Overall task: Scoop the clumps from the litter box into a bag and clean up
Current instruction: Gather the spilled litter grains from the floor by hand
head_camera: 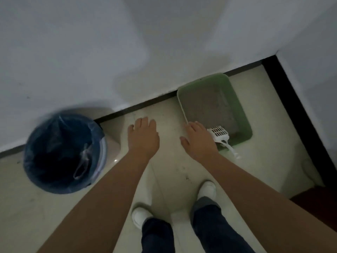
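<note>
**Task status: scooping not yet begun**

At the left of the head view stands a round waste bin lined with a blue translucent plastic bag (63,154). The bag mouth is folded over the bin rim and lies open upward. Its interior is dark; contents cannot be determined.

Right of the bin, the left hand (144,136) extends forward above the pale tiled floor (169,161). Its fingers are straight and relaxed, and it holds nothing.

The right hand (197,138) extends forward in the same manner, fingers spread, palm down, empty. It appears over the near-left corner of the litter box. Whether it touches the rim cannot be determined.

The rectangular pale green plastic litter box (242,115) sits on the floor against the white wall (91,52), near the room corner, well apart from the bin. It contains grey granular litter (209,105). Individual clumps are not distinguishable in this dim light.

A white slotted plastic scoop (218,133) lies at the near end of the box, just beside the right hand. Its head rests inside; its handle projects over the near rim toward the floor.

Assessment: the scoop is not gripped and no litter is lifted, so the work appears to stand at the starting step. Remaining steps, as judged:

1. Grip the scoop.
2. Sift out the clumps.
3. Carry them to the bag.
4. Clean up around the box.
</note>
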{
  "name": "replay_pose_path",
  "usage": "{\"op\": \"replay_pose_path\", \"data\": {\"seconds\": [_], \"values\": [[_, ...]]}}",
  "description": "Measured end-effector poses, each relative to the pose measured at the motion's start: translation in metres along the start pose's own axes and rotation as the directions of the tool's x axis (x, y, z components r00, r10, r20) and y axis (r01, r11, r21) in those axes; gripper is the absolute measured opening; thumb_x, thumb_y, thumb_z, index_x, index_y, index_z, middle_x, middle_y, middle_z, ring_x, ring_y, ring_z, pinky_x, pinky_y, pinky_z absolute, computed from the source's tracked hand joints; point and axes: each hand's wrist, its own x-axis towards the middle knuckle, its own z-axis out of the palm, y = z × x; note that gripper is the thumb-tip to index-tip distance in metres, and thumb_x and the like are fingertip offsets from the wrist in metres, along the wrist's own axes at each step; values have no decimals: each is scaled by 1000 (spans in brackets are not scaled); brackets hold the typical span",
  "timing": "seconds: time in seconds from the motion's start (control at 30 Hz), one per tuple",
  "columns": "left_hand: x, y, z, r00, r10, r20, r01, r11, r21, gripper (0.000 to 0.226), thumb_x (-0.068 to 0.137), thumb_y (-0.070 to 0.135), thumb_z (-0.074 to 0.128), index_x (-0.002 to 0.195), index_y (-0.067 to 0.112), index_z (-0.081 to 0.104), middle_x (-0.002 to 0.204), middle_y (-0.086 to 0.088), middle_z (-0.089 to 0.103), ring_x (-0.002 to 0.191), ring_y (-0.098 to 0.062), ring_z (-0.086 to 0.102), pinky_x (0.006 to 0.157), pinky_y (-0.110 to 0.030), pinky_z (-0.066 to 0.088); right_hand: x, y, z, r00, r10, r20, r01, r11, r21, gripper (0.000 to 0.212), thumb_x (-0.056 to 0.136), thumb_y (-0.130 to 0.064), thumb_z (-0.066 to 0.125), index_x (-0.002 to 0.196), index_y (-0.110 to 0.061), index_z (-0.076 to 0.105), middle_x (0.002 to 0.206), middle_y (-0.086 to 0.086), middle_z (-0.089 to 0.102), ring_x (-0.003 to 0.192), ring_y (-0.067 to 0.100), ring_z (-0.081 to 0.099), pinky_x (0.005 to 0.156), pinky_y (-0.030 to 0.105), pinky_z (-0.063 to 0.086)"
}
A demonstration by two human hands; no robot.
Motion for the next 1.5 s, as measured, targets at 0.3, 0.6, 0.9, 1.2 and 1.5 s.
{"op": "replay_pose_path", "data": {"seconds": [0.3,0.6,0.9,1.2,1.5], "values": [[65,-38,273,972,-191,134,207,971,-119,58,100,37,28,149,13,9,156,-6,10,144,-22,10,113,-34,20,146,70,223,991,98,92,-99,995,13,55,100,-31,29,147,-7,13,156,11,12,144,25,8,117,32,8],[167,-102,379,972,-234,-24,230,968,-100,67,98,47,18,150,8,2,157,-14,-2,145,-26,-6,117,-35,2,263,126,318,967,158,-201,-163,987,-9,75,83,-49,11,148,-13,7,157,12,-5,145,26,-6,118,37,-1],[177,-107,366,988,-153,-35,144,973,-178,79,89,57,6,149,6,2,157,-10,-4,146,-20,-6,117,-29,-1,250,118,326,990,-143,-9,140,976,-167,106,59,-67,-17,148,-9,-4,156,10,-15,144,20,-14,108,21,-13],[190,-109,365,998,-56,-10,53,983,-178,67,99,41,27,149,7,-3,157,-8,-10,145,-18,-9,116,-25,-3,265,89,317,934,-356,-41,345,924,-166,103,70,-72,-16,147,-6,4,157,12,-3,146,23,0,109,22,-7],[164,-123,381,979,-147,-144,112,967,-228,111,58,67,-17,149,5,3,157,-9,-5,145,-19,-7,106,-21,-11,258,109,333,952,-306,4,302,937,-177,100,64,-66,-16,148,-11,-6,154,5,-22,135,10,-26,107,22,-17]]}}
